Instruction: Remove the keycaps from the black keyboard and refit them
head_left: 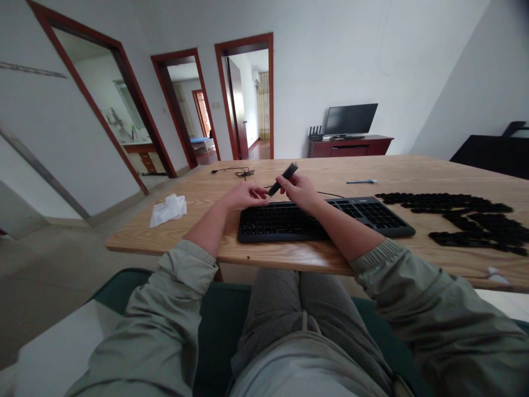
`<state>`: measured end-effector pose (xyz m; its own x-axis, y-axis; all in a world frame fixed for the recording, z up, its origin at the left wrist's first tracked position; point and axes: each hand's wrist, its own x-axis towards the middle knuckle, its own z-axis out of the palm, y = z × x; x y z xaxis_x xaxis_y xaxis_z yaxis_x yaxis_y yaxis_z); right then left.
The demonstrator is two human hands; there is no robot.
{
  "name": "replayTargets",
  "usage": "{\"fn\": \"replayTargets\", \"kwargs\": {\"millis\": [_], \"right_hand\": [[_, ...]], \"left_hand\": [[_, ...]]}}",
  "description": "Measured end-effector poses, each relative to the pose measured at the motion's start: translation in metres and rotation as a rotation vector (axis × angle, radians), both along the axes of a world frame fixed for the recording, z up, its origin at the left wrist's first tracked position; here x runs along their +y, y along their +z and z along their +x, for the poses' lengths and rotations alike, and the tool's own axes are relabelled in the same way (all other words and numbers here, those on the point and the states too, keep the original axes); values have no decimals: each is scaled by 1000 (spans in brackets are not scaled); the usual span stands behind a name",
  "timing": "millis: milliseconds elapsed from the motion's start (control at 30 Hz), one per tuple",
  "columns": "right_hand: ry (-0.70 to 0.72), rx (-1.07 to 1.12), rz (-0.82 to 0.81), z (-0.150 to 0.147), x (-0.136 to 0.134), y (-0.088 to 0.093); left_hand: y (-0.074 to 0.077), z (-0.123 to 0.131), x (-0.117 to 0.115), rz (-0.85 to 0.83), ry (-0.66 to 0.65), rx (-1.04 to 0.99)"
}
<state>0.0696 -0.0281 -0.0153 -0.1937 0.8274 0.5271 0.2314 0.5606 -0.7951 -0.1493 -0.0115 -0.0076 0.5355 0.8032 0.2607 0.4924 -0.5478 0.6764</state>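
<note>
The fingers of the right hand [300,192] hold a short black plastic tool [284,179] above a black rectangular keyboard [285,223]; the fingers of the left hand [246,197] are narrow, just beside it. A weak pinch could drop it there.

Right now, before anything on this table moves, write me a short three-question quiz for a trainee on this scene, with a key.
1. Which hand grips the black handheld tool?
2. True or false: the crumpled white tissue lies on the wooden table to the left of the black keyboard.
3. Where are the loose black keycaps?
A. On the floor
B. On the table, right of the keyboard
C. On the chair

Key:
1. The right hand
2. True
3. B
</note>
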Motion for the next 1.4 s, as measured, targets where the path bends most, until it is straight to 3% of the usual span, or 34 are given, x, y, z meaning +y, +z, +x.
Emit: {"fn": "replayTargets", "kwargs": {"millis": [400, 633, 767, 900, 1033, 1400], "right_hand": [[79, -36, -8, -1, 10, -12], [84, 57, -28, -26, 11, -4], [71, 5, 9, -36, 9, -2], [17, -62, 35, -34, 11, -7], [0, -83, 9, -30, 12, -10], [8, -53, -20, -31, 4, -5]], "left_hand": [[4, -4, -1, 107, -12, 113], [11, -19, -2, 46, 26, 118], [14, -33, -4, 40, 34, 140], [11, -39, -3, 61, 97, 141], [6, -39, -1, 24, 81, 171], [6, -38, -4, 10, 102, 168]]}}
